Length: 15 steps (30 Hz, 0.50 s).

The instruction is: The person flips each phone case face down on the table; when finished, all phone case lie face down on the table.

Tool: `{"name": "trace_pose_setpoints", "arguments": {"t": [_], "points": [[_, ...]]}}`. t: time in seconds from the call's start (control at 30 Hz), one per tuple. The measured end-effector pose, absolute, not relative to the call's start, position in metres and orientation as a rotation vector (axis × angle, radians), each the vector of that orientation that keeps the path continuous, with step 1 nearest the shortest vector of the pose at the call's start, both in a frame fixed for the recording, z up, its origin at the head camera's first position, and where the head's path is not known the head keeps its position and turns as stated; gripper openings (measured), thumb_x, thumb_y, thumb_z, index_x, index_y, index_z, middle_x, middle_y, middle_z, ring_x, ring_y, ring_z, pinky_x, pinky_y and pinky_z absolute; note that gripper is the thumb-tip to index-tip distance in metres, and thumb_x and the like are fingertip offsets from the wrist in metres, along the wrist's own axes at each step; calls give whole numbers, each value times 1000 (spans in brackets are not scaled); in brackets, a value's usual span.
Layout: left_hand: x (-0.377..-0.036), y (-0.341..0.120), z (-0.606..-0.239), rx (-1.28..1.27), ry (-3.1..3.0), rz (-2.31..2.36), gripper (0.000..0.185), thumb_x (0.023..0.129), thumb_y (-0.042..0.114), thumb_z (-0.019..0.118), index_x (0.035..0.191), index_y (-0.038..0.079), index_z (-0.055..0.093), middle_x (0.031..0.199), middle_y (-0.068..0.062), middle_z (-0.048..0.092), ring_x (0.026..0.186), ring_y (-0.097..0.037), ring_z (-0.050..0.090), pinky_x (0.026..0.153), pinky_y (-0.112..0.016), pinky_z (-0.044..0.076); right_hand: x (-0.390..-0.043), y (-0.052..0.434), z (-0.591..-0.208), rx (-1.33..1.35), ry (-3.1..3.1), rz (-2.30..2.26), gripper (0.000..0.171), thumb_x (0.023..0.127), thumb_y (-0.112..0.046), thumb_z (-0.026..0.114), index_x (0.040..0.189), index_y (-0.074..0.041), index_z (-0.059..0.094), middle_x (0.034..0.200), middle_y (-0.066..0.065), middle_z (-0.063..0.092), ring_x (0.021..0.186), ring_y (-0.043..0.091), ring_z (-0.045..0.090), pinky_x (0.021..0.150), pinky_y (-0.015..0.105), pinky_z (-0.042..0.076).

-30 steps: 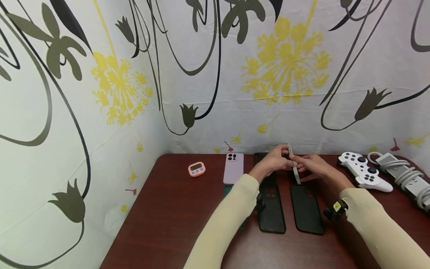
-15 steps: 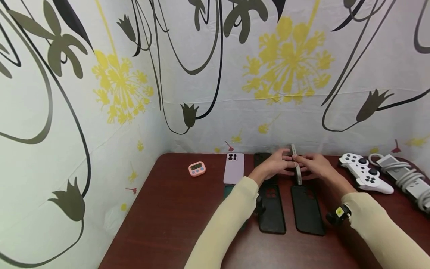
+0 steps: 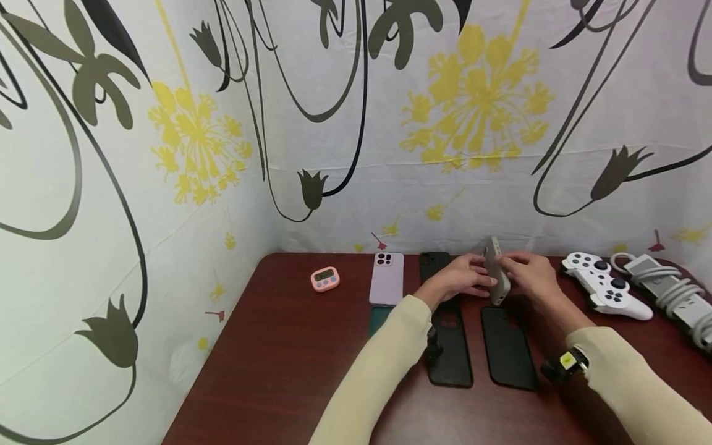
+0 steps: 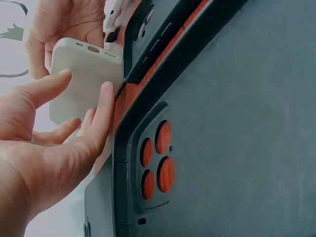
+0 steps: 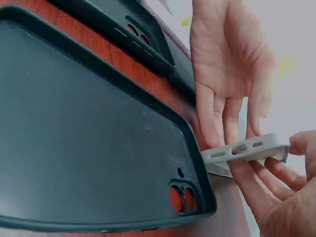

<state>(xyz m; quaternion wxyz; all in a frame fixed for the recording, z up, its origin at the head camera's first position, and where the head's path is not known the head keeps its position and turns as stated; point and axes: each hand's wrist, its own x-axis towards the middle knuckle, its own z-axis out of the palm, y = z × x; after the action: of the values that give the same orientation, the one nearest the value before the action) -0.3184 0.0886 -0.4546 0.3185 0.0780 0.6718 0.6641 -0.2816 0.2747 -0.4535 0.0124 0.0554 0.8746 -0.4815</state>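
A light grey phone case [image 3: 498,277] stands nearly upright on its narrow edge, behind a black phone case [image 3: 508,349]. My right hand [image 3: 535,279] pinches it from the right side. From the left, my left hand [image 3: 457,275] reaches in with fingers spread, its fingertips at the broad face of the grey case [image 4: 84,81]. The grey case's end [image 5: 239,149] shows a port opening with slots beside it. Another black phone case [image 3: 452,352], with four camera holes, lies below my left hand. A green case [image 3: 381,317] is partly hidden by my left sleeve.
A lilac phone case [image 3: 387,279] and another black case [image 3: 434,262] lie at the back of the table [image 3: 267,371]. A pink timer [image 3: 325,279] sits at left. At right are a white game controller [image 3: 603,284] and a power strip [image 3: 678,303] with its cord wound round it.
The grey case has turned from edge-on to show more of its broad face, and moved slightly right. My left hand has lowered slightly; my right hand stays at the case's right side.
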Motion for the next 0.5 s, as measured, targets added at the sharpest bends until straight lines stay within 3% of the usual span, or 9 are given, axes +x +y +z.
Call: {"name": "trace_pose_setpoints", "arguments": {"t": [0.13,0.2,0.5], "points": [[-317,91,-457,210,1806,1734,67,95,0,77,155,8,49,141,-18,64,114,-31,73,100,-52,62,-278,273,-456,230,2711,-1626,63,107,-48,54,143,3,61,142,31,59,90,1,64,67,32,67],[-317,92,-458,220,1829,1724,66,94,2,79,153,8,50,138,-18,65,112,-30,74,99,-51,63,-276,272,-457,249,2722,-1645,61,107,-48,55,140,2,64,139,28,60,81,-6,61,65,32,67],[-308,94,-455,213,1958,1709,62,90,8,84,145,7,55,128,-16,68,105,-31,75,90,-50,66,-273,273,-458,348,2728,-1673,60,107,-49,53,133,4,64,136,29,60,78,0,61,60,28,62]]}}
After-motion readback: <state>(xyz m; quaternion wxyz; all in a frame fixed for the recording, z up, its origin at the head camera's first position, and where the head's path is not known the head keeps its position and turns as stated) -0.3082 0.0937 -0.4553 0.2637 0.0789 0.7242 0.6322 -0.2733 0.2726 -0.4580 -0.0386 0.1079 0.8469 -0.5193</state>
